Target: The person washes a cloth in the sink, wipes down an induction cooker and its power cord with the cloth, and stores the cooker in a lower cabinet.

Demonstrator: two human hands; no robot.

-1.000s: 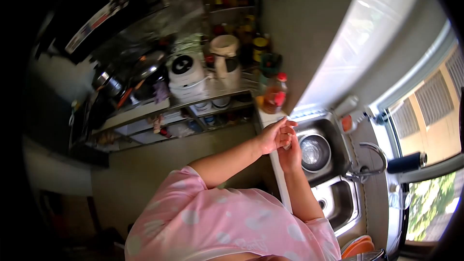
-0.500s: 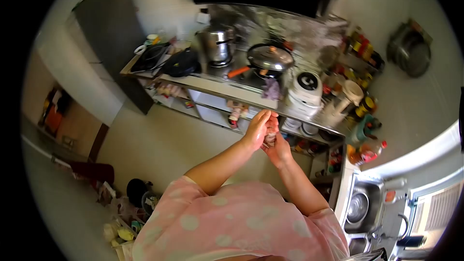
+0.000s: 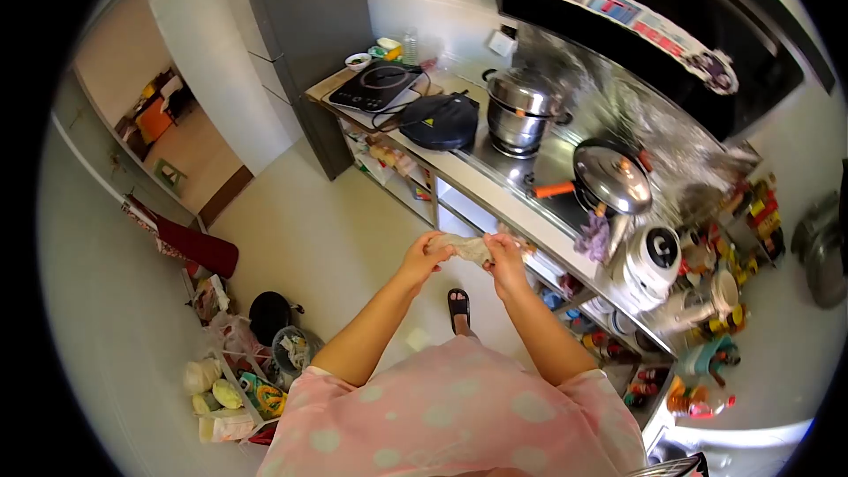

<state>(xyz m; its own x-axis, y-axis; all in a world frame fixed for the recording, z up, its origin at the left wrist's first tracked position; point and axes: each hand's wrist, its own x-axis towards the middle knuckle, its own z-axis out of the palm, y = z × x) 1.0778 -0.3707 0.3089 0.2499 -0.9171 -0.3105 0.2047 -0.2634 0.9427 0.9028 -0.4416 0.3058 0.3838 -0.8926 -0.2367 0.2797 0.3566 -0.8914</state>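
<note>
A crumpled, pale beige cloth (image 3: 465,248) is stretched between my two hands, above the floor and in front of the counter. My left hand (image 3: 424,258) pinches its left end, fingers closed on it. Its right end is gripped by my right hand (image 3: 505,261), with the thumb and fingers wrapped on it. The middle of the cloth hangs between the hands, touching nothing else.
Beyond my hands runs a counter (image 3: 565,243) with a steel pot (image 3: 519,110), a lidded pan (image 3: 612,178), a white rice cooker (image 3: 652,263) and an induction plate (image 3: 380,86). A bin (image 3: 291,349) stands at the lower left.
The view has swung left from the sink toward the counter and doorway. My hands, cupped together before, have moved apart, and the cloth now shows stretched between them.
</note>
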